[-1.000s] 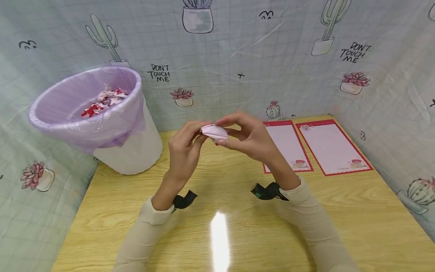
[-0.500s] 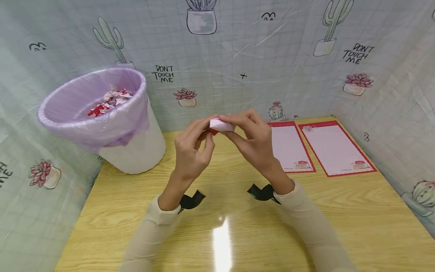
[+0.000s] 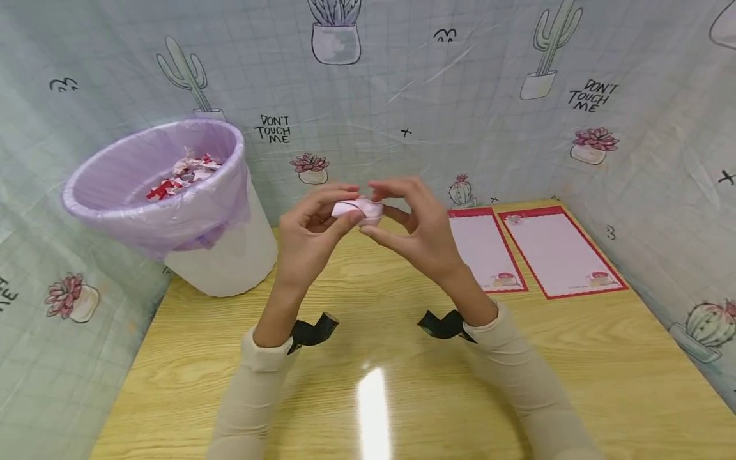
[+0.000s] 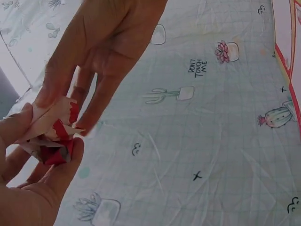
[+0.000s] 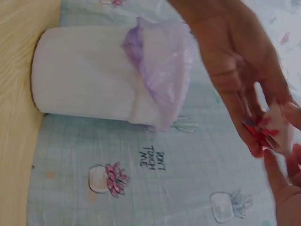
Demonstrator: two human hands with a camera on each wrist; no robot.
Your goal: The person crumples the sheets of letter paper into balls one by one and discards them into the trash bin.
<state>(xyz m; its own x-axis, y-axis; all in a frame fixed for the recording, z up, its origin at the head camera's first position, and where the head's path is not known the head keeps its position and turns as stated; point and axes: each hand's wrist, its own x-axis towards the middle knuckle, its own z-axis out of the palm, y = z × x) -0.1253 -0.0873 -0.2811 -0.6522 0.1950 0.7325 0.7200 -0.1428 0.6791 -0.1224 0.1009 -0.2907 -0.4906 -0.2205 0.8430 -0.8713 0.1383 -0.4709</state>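
A small folded pink and white piece of paper [image 3: 363, 208] is held up between both hands above the far part of the table. My left hand [image 3: 307, 233] pinches its left end, thumb across the near face. At the other end, my right hand [image 3: 422, 233] holds it between curved fingers and thumb. Red edges with a jagged outline show on the paper [image 4: 52, 123] in the left wrist view. Red parts of the paper [image 5: 277, 129] also appear in the right wrist view, where fingers cover some of it.
A white bin [image 3: 230, 255] with a purple liner [image 3: 201, 211] stands at the left, holding red and white paper scraps [image 3: 184, 176]. Two red-bordered sheets [image 3: 560, 252] [image 3: 485, 249] lie at the right of the wooden table [image 3: 368, 319]. A patterned cloth [image 3: 379, 96] hangs behind.
The folded paper has been turned in the fingers, and its folded face now shows with a dark seam. My left thumb has come onto it from below. Both hands have shifted slightly left since half a second ago.
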